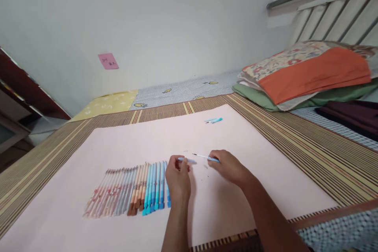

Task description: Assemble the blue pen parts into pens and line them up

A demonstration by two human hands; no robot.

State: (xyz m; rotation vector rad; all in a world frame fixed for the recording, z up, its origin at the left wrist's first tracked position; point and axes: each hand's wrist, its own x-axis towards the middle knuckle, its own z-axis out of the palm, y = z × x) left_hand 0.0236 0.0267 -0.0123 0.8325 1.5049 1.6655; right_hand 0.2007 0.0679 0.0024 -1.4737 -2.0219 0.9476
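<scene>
Between the thumb and fingers of my left hand (178,181) is a light blue pen barrel (189,160), pointing right. My right hand (226,166) pinches a thin white pen refill (201,156) with a dark tip, which points left toward the left hand. A blue pen part (214,160) also shows in the right fingers. The refill and the barrel are apart. Left of my hands lies a row of several pens (153,185), with blue, brown, grey and pinkish bodies. Farther back are a few loose blue pen parts (217,120).
Everything lies on a large pale pink sheet (141,141) over a striped mat (298,153). Tiny dark bits dot the sheet near my hands. Folded bedding (313,76) is stacked at the back right, below a radiator (339,17). A pink note (108,61) is on the wall.
</scene>
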